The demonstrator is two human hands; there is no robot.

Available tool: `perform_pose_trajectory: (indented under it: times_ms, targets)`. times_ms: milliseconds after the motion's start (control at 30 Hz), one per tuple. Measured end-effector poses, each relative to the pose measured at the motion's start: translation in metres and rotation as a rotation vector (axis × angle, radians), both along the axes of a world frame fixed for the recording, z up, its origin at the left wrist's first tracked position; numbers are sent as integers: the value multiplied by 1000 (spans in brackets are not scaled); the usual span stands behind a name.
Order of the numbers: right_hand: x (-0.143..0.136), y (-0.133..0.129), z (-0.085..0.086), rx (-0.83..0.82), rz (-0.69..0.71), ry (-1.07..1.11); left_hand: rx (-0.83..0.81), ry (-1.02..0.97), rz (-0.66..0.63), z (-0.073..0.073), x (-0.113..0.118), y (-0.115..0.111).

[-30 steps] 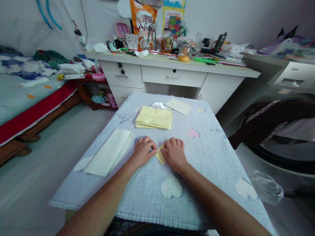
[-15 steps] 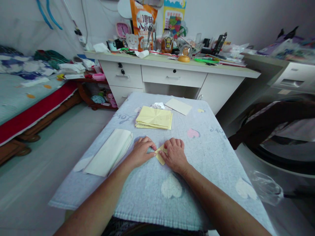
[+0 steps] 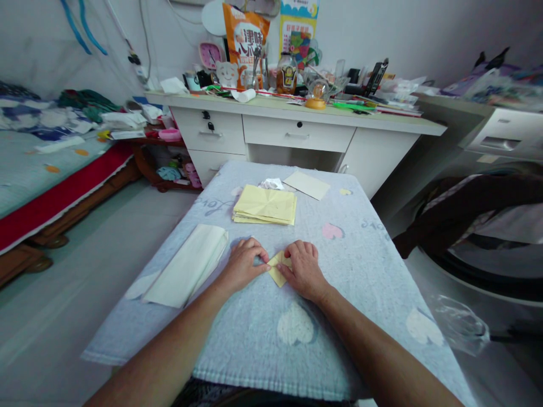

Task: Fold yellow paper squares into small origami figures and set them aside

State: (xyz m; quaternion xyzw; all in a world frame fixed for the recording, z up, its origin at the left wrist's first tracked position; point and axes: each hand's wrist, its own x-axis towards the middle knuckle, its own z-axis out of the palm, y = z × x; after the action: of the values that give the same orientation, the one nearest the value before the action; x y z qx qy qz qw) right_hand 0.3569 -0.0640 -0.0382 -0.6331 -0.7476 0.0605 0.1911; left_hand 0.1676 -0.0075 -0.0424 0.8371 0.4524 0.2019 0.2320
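Observation:
A small folded piece of yellow paper (image 3: 278,276) lies on the cloth-covered table between my hands. My left hand (image 3: 246,261) pinches its left corner between thumb and forefinger. My right hand (image 3: 303,268) rests on its right side, thumb pressed on the paper and fingers curled over the edge. Just beyond them is a stack of yellow paper sheets (image 3: 265,204) with creases on the top sheet. To the left of my left hand lies a folded pale sheet bundle (image 3: 189,265).
Behind the yellow stack are a crumpled white scrap (image 3: 271,183) and a flat pale card (image 3: 307,185). A white desk (image 3: 299,134) crowded with things stands beyond the table. On the right is a washing machine (image 3: 500,141) with dark cloth hanging from it; a bed (image 3: 55,175) is at left.
My right thumb and fingers have shifted slightly on the folded yellow paper, so more of it shows. My left hand keeps its pinch at the left corner.

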Motion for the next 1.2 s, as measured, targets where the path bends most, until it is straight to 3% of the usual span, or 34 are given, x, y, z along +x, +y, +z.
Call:
perform_pose_trajectory:
  times_ms: [200,533,867,1200]
  targets:
    - [1,0,-5,30,-34,82,4,-29,-24,-2,-1,-1]
    - [2,2,-1,16,79,63,70,5,-56,-5,-1,-2]
    - [-1,5,-1,-56,15,74,104,32,-33,-6,3,-3]
    - [-4,4,-3,-31,-86,42,94,92,79,-5,10,-6]
